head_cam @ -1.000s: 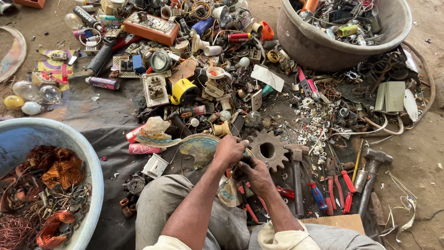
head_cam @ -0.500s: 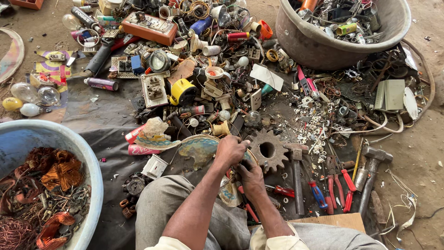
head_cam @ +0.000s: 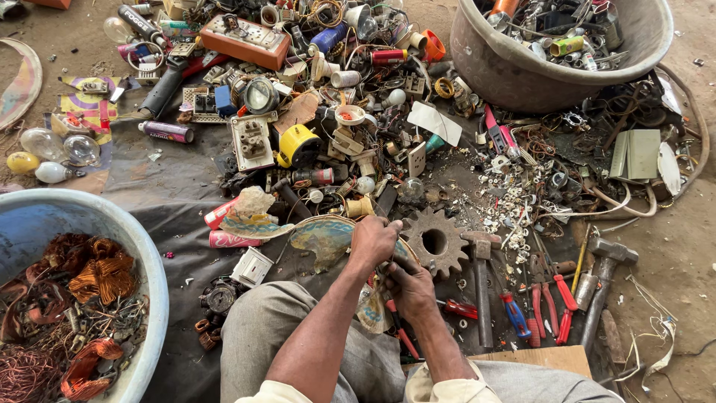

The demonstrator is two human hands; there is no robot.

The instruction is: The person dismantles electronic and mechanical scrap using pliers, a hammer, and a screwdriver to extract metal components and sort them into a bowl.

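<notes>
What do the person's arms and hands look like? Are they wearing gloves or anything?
No gloves: the left hand and right hand are bare, with no ring, watch or band visible. Both forearms are bare too. Pale cream sleeves, rolled or short, end near the elbows. Grey trousers cover the knees.

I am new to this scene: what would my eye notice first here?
First, the two hands, left hand and right hand, meet low in the middle, working on something small that cannot be made out. Just right of them lies a rusty gear wheel. At far left, a blue tub holds copper wire coils.
</notes>
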